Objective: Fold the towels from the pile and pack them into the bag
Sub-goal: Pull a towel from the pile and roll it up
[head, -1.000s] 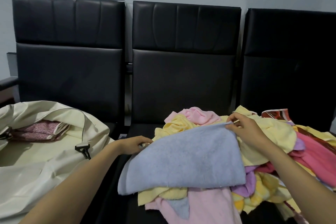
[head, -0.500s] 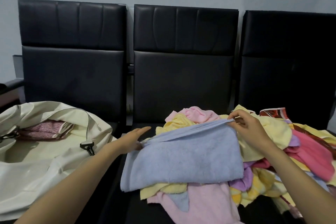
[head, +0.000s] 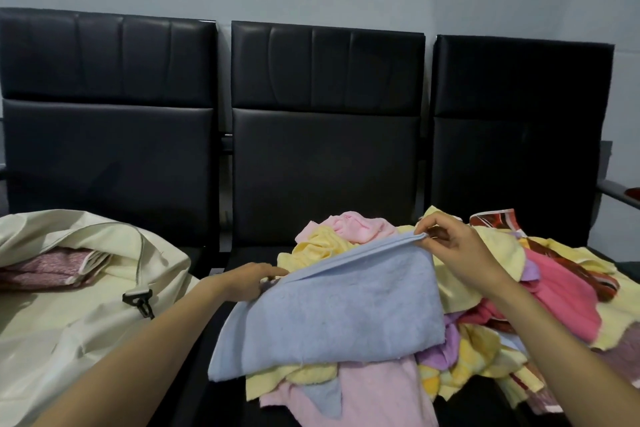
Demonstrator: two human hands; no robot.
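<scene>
The blue towel (head: 332, 308) lies on top of the pile (head: 540, 291), which covers the middle and right seats of the bench (head: 242, 255). The towel's long axis runs left to right, between the two hands. Its doubled far edge rises from the left end to the right end.

The right hand (head: 460, 250) pinches the right end of that edge between thumb and fingers and holds it lifted off the pile. The left hand (head: 249, 279) rests on the left end. Its fingertips are hidden by the cloth, so a pinch cannot be confirmed.

The next fold probably carries the right end across to the left end. The bag (head: 86, 322) lies open at the left end of the bench (a pink folded cloth (head: 45, 267) shows inside), nearer the left hand.
</scene>
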